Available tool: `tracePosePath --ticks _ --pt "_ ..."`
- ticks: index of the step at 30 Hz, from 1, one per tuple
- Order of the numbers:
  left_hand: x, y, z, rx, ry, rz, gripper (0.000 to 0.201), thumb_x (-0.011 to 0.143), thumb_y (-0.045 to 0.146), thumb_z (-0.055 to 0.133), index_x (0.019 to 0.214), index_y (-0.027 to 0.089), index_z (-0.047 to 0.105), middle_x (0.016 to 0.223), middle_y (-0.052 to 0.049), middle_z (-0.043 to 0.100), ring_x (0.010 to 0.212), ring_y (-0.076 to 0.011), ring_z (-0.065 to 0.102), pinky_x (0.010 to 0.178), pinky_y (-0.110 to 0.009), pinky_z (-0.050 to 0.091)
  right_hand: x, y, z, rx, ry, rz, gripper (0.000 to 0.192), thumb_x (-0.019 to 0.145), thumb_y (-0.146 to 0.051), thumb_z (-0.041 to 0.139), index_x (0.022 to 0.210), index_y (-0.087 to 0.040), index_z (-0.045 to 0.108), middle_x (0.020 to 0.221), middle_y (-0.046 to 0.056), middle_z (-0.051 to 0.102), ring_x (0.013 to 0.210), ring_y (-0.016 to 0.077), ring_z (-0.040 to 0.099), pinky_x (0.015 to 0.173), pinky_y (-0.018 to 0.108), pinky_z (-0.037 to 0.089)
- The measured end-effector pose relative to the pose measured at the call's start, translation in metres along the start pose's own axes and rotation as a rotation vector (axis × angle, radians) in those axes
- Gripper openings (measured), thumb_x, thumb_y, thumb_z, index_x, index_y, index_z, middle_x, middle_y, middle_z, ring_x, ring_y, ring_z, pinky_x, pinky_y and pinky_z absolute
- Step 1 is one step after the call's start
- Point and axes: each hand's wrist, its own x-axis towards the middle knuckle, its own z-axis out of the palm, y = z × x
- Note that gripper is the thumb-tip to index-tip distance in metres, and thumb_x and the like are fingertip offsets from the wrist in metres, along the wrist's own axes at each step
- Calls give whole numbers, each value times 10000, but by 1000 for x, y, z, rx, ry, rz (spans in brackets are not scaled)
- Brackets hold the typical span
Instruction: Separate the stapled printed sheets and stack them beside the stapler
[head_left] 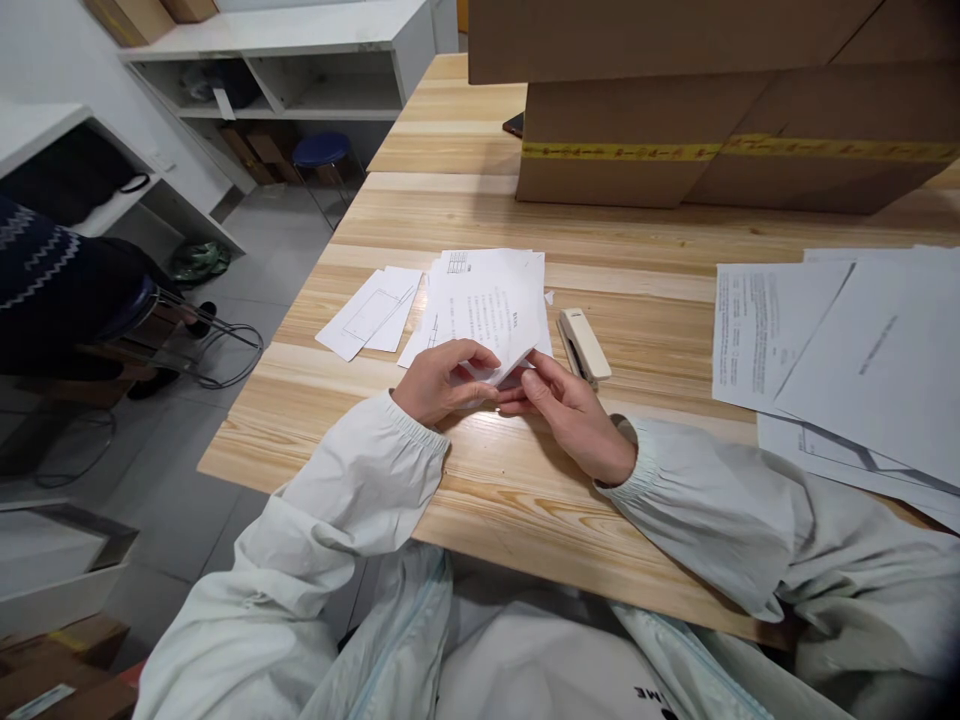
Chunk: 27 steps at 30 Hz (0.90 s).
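Printed paper sheets (pixel 487 305) lie on the wooden table in front of me, their near corner lifted and bent up. My left hand (pixel 448 380) grips that near edge, thumb below and fingers curled over. From the other side my right hand (pixel 574 410) pinches the same corner between thumb and fingers. How many sheets are held I cannot tell. A cream stapler (pixel 583 345) rests just beyond my right hand, apart from it. Left of the sheets are smaller white papers (pixel 371 312) with a line drawing.
Large taped cardboard boxes (pixel 637 140) stand at the table's back right. Overlapping printed papers (pixel 870 360) cover the right side. A blue stool (pixel 321 150) and white shelves (pixel 322 85) are beyond the table. At far left a person (pixel 45 270) sits partly in view.
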Motion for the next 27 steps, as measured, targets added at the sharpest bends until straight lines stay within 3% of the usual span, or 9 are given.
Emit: tracePosePath --ticks 8,16,20,27 --pt "0 0 -1 55 -7 27 277 705 337 785 897 167 676 886 -49 715 802 -173 650 726 -300 518 0 -4 1 70 31 33 488 903 -537 574 1274 -221 559 1147 77 679 918 147 683 847 314 580" --pt "-1 -2 3 153 -5 151 316 726 416 787 915 186 682 906 -64 702 815 -166 620 702 -278 510 4 -13 -3 85 12 121 502 848 -651 566 1087 -210 584 1070 80 668 833 168 671 604 270 612" --pt "-2 -2 4 171 -15 164 321 747 433 770 937 190 681 920 -67 697 830 -165 611 713 -272 515 6 -13 -4 83 18 157 484 817 -631 628 1053 -212 576 1006 67 659 857 173 669 619 270 623" --pt "-2 -2 5 170 5 177 303 744 402 780 919 179 672 891 -56 687 813 -160 614 706 -274 509 6 -10 -4 75 22 146 557 825 -674 581 1121 -201 591 999 78 662 869 180 678 662 296 631"
